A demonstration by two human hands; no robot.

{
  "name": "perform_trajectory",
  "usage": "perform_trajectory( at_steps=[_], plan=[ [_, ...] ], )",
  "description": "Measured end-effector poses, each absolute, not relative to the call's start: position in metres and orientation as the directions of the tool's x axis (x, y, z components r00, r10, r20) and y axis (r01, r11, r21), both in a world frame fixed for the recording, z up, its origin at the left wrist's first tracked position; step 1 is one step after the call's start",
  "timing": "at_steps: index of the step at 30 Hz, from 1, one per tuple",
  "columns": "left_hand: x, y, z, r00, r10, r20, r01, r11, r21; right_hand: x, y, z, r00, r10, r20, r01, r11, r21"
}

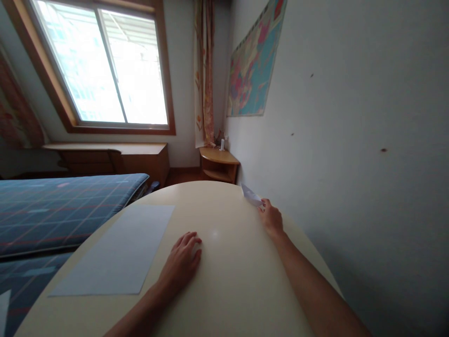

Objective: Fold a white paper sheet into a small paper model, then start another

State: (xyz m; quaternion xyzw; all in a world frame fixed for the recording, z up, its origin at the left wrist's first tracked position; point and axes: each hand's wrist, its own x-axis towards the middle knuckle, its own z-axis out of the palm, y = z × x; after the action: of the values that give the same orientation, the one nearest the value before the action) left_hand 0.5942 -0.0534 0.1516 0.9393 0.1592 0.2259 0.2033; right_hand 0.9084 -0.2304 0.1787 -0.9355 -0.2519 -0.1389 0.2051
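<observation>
My left hand (182,263) lies flat on the cream table (228,262), palm down, fingers stretched out and together, holding nothing. It rests just right of a flat pale sheet of paper (117,252). My right hand (271,218) reaches to the table's far right edge beside the wall, its fingers pinched on a small folded white paper (250,194). The folded paper sticks out past the fingertips toward the wall.
A grey wall (351,140) runs close along the table's right side, with a map (254,65) on it. A bed with a blue plaid cover (59,206) lies to the left. A small wooden corner shelf (219,164) and a window (105,65) stand beyond.
</observation>
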Motion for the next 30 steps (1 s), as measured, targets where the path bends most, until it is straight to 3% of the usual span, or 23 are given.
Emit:
perform_trajectory(
  at_steps=[24,27,30],
  plan=[
    [0.593,-0.058,0.157,0.832,0.428,0.353,0.244,-0.854,0.460,0.882,-0.229,0.196,0.890,0.375,0.259,0.438,-0.862,-0.256],
    [0.587,-0.054,0.164,0.784,0.509,0.356,0.372,-0.844,0.386,0.867,-0.227,0.194,0.856,0.461,0.235,0.510,-0.827,-0.234],
    [0.575,-0.039,0.174,0.707,0.619,0.342,0.581,-0.784,0.218,0.846,-0.226,0.189,0.798,0.557,0.230,0.599,-0.772,-0.210]
  ],
)
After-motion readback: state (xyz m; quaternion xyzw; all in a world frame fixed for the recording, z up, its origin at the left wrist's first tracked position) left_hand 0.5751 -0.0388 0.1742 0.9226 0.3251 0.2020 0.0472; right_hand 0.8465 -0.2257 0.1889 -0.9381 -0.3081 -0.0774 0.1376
